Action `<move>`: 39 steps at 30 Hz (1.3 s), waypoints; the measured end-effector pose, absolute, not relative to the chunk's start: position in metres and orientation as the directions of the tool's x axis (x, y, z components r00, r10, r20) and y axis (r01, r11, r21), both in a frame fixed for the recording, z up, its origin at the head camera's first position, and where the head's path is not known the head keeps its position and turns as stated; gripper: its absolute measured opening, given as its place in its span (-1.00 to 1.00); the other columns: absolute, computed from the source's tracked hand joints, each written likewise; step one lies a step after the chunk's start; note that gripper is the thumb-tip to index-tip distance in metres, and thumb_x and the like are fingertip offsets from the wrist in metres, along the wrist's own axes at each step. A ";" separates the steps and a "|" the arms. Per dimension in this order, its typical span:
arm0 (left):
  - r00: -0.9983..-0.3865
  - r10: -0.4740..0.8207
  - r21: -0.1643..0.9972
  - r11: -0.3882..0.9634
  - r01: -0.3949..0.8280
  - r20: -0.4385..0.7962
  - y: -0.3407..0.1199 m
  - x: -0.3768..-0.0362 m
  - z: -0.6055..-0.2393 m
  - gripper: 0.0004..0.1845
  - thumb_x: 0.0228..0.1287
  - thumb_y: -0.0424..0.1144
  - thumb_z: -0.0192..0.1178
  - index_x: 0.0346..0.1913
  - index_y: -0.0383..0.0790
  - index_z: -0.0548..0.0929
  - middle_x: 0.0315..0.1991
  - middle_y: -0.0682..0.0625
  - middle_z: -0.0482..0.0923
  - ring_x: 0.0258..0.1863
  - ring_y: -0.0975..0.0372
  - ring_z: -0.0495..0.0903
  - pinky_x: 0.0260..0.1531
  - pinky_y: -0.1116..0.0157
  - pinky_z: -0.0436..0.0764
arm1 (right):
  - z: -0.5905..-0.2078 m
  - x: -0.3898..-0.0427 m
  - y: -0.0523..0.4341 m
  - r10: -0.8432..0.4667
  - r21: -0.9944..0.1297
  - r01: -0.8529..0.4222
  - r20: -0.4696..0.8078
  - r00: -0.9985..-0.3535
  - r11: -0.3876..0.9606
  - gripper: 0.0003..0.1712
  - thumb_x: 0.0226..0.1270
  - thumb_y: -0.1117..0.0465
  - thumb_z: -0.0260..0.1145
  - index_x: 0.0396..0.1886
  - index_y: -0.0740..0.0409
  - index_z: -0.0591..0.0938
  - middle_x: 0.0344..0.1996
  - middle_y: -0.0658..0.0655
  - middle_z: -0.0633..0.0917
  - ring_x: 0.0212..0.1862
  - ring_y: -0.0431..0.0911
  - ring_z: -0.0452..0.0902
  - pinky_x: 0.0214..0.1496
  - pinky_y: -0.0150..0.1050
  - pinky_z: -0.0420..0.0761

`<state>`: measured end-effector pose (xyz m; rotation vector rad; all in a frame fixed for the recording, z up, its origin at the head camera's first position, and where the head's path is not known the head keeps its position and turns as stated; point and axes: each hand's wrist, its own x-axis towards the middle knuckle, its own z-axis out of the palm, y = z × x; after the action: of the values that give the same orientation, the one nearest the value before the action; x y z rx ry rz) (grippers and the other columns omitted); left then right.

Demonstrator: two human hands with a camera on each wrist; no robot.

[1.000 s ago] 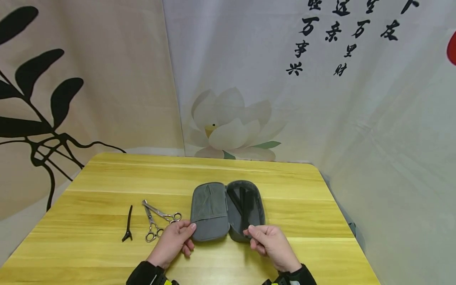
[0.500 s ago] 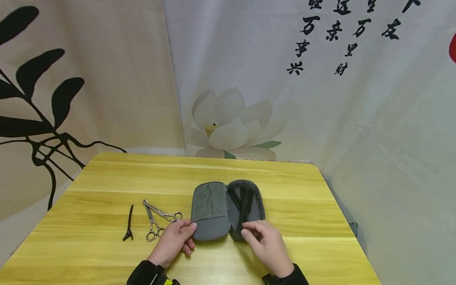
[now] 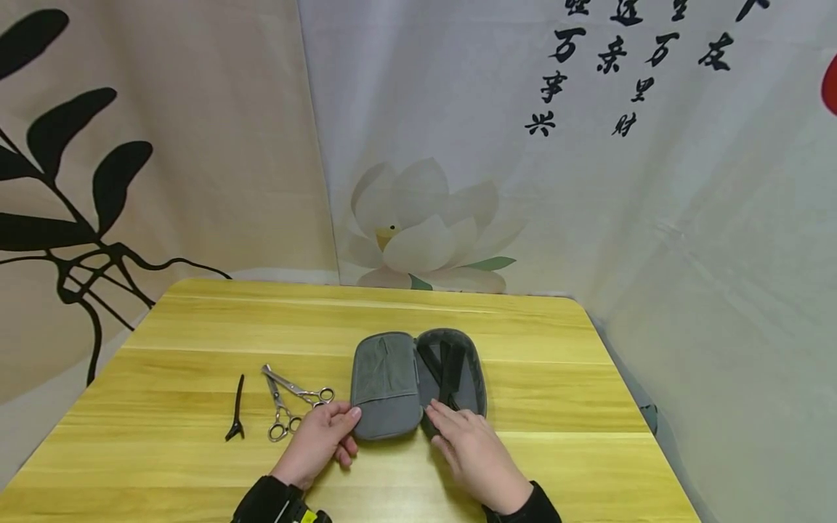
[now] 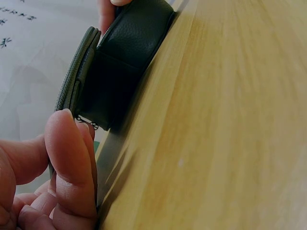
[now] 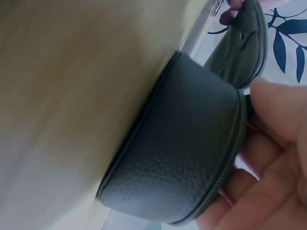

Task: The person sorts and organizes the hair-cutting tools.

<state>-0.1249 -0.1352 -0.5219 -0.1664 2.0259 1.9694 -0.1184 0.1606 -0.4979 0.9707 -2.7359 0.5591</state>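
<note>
A dark grey zip case lies unfolded on the table, its flat lid (image 3: 387, 370) at left and its deep half (image 3: 476, 370) at right. Slim black items (image 3: 451, 363) lie inside the deep half, their near ends hidden by my right hand. My left hand (image 3: 320, 439) pinches the lid's near left edge between thumb and fingers, also plain in the left wrist view, where the lid's edge (image 4: 74, 72) is raised from the table. My right hand (image 3: 476, 454) reaches over the near rim of the deep half with extended fingers; the right wrist view shows its fingers beside the zipped rim (image 5: 235, 153).
Left of the case, two pairs of metal scissors (image 3: 277, 403) lie crossed, partly beside my left hand. Farther left is a black hair clip (image 3: 237, 407). The yellow wooden table (image 3: 556, 363) ends at a printed cloth backdrop (image 3: 425, 109).
My right hand has let go of the end of a black item, which lies in the deep half, and has shifted left with its fingers straightening. My left hand keeps its grip on the lid.
</note>
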 end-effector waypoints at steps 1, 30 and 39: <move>-0.945 0.131 0.954 0.049 -0.295 -0.299 -0.135 -0.125 -0.522 -0.42 0.69 -0.18 0.12 0.48 -0.59 0.36 -0.44 -0.11 0.66 -0.57 0.18 0.63 -0.57 0.25 0.73 | -0.497 -0.119 0.160 -0.566 -0.279 -0.644 0.313 -0.762 0.713 -0.54 0.53 0.21 0.40 0.36 0.19 0.68 0.35 0.19 0.70 0.15 -0.03 0.72 0.17 -0.04 0.72; -0.940 0.148 0.952 0.050 -0.303 -0.307 -0.135 -0.124 -0.524 -0.42 0.70 -0.19 0.11 0.48 -0.60 0.32 -0.44 -0.10 0.65 -0.57 0.20 0.62 -0.57 0.27 0.72 | -0.499 -0.118 0.165 -0.383 -0.437 -0.593 0.479 -0.790 0.676 -0.85 0.15 0.37 0.65 -0.30 0.09 0.88 -0.38 -0.06 0.74 -0.29 -0.27 0.68 -0.27 -0.54 0.66; -0.944 0.162 0.958 0.041 -0.284 -0.287 -0.135 -0.124 -0.522 -0.41 0.69 -0.23 0.11 0.48 -0.64 0.30 -0.43 -0.10 0.67 -0.57 0.21 0.63 -0.58 0.29 0.71 | -0.500 -0.120 0.164 -0.382 -0.288 -0.593 0.543 -0.748 0.752 -0.84 0.08 0.26 0.71 -0.36 -0.03 0.88 -0.42 -0.13 0.80 -0.36 -0.29 0.66 -0.25 -0.37 0.64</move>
<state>-0.1238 -0.1353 -0.5221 -0.1235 2.0081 1.9728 -0.1196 0.1638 -0.5002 0.7394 -2.4925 0.6252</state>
